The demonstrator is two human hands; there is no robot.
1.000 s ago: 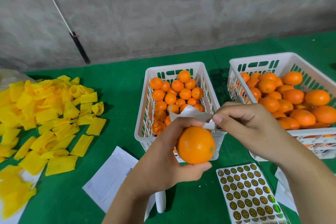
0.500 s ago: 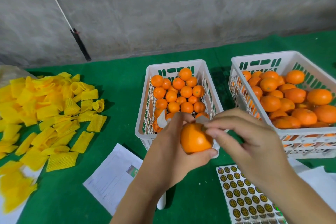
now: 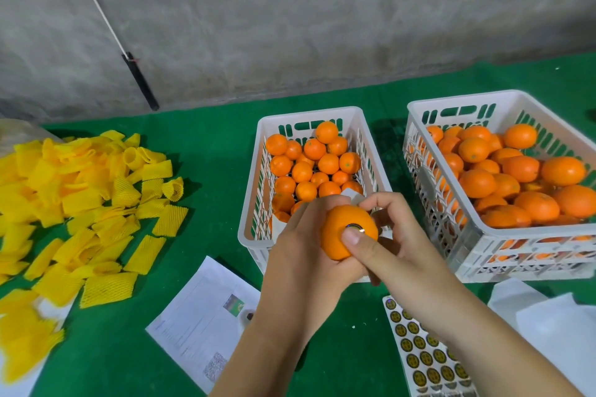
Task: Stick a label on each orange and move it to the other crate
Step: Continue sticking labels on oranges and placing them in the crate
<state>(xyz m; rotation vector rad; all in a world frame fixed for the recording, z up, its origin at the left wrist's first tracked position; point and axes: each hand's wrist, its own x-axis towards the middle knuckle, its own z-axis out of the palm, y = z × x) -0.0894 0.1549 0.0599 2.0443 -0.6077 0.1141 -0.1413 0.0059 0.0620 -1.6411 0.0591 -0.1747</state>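
Observation:
My left hand (image 3: 300, 255) grips an orange (image 3: 342, 224) in front of the middle white crate (image 3: 250, 229), which holds several smaller oranges. On the orange my right hand (image 3: 390, 245) presses a round label (image 3: 354, 228) down with its thumb, the fingers curled around the fruit's far side. A scrap of white paper (image 3: 351, 195) pokes out between the hands. A second white crate (image 3: 451, 106) at the right is heaped with larger oranges. The label sheet (image 3: 419, 361) lies on the green cloth below my right forearm.
A heap of yellow foam net sleeves (image 3: 80, 203) covers the left of the green table (image 3: 209, 145). A printed paper sheet (image 3: 200, 322) lies at front centre, white paper (image 3: 554, 322) at front right. A concrete wall with a leaning black-tipped rod (image 3: 138, 80) stands behind.
The right hand came down from the orange's top to its front face, and its thumb now presses a label there. The left hand turned the orange slightly and kept hold.

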